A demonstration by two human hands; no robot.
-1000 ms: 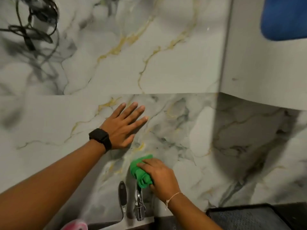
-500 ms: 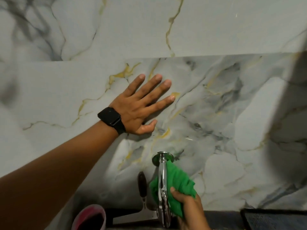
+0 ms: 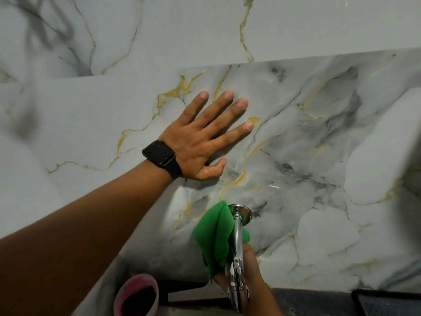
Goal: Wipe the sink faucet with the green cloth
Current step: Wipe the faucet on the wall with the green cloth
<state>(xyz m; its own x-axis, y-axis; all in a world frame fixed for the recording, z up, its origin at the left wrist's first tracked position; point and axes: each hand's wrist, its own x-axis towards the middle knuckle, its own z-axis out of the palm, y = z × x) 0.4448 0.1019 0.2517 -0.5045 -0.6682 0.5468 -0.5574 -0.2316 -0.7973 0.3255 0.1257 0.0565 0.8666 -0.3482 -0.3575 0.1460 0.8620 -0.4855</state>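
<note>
Green cloth [image 3: 215, 236] around faucet [image 3: 238, 242] (chrome)

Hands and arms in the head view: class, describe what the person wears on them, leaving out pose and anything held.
The left hand has a black smartwatch with a rounded rectangular face on a black band at the wrist. Both forearms are bare, with no sleeves or gloves showing. No rings show on the left fingers. The right hand is mostly hidden; its wrist shows nothing clearly.
</note>
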